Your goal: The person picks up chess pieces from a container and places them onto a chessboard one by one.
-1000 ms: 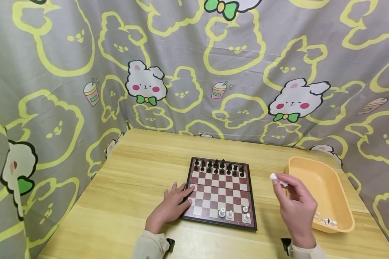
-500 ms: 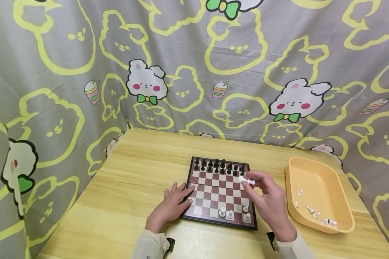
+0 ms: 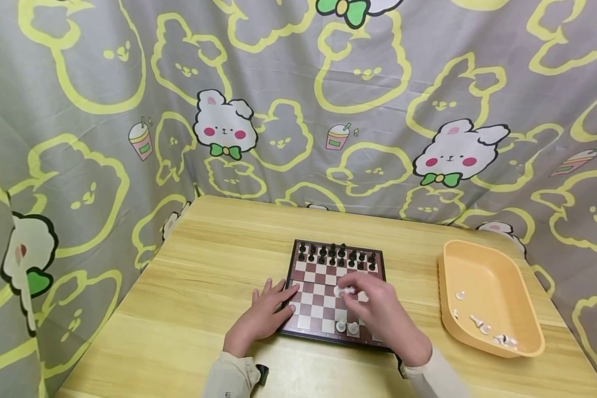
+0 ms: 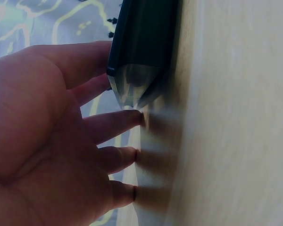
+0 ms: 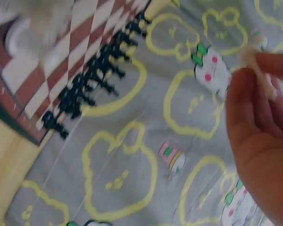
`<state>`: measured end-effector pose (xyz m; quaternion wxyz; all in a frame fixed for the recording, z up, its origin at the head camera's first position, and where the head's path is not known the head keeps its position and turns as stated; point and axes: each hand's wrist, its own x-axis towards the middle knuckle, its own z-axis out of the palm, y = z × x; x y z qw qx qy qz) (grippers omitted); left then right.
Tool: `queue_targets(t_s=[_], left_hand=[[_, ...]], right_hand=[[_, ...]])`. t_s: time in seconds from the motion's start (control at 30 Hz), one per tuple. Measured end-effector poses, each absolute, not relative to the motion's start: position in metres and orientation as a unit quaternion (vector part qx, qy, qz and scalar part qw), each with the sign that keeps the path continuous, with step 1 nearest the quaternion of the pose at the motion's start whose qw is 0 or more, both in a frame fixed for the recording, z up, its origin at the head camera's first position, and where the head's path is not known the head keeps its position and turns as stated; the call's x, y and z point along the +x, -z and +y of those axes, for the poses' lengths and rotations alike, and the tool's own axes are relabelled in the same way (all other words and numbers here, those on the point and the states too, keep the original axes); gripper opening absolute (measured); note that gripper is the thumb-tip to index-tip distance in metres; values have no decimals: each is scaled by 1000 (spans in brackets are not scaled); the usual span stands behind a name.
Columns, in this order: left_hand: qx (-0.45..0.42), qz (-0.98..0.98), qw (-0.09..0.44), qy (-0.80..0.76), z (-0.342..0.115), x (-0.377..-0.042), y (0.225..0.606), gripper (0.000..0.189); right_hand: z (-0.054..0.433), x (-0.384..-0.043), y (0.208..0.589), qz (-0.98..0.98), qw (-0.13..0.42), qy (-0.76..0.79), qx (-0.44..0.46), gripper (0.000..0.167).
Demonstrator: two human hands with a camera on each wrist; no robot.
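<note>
A chessboard (image 3: 305, 323) lies on the wooden table, with black chess pieces (image 3: 332, 254) standing in two rows along its far side. My right hand (image 3: 385, 312) pinches a white chess piece (image 3: 347, 290) between thumb and fingertips, held sideways over the middle of the board. The same white piece (image 5: 258, 73) shows in the right wrist view. My left hand (image 3: 260, 318) is at the board's left edge, thumb and index finger on the board; in the left wrist view the other fingertips (image 4: 136, 117) reach the tabletop. White pieces (image 3: 341, 325) stand near the front edge, partly hidden by my right hand.
To the right stands a yellow plastic tray (image 3: 519, 282) with several white chess pieces (image 3: 504, 341) lying in its front part. A patterned grey curtain (image 3: 288, 72) hangs behind and to both sides of the table (image 3: 194, 260).
My right hand has moved left from beside the tray to over the board, carrying the white chess piece. My left hand has stayed at the board's edge.
</note>
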<state>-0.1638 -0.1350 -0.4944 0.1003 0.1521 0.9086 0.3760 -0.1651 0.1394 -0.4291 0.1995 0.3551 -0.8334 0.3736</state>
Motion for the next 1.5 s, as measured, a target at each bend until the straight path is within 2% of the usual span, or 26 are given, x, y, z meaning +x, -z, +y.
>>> queue_targets(t_s=[0.17, 0.3, 0.43, 0.6, 0.93, 1.23, 1.5], left_hand=[[149, 908, 98, -380, -135, -164, 493, 48], [145, 909, 99, -379, -135, -164, 492, 48], [141, 909, 103, -378, -135, -163, 492, 48], [141, 909, 103, -379, -134, -163, 493, 48], [139, 910, 105, -376, -135, -163, 493, 48], [140, 909, 104, -379, -135, -163, 492, 48], [146, 909, 100, -377, -134, -164, 492, 48]], right_hand=[[123, -159, 438, -874, 63, -317, 364, 18], [117, -158, 445, -878, 22, -290, 381, 17], [115, -160, 450, -867, 18, -282, 410, 18], [114, -162, 455, -861, 41, -276, 426, 23], [110, -162, 461, -871, 32, -263, 414, 25], [108, -161, 465, -887, 53, -219, 402, 25], [108, -159, 461, -904, 30, -201, 376, 23]])
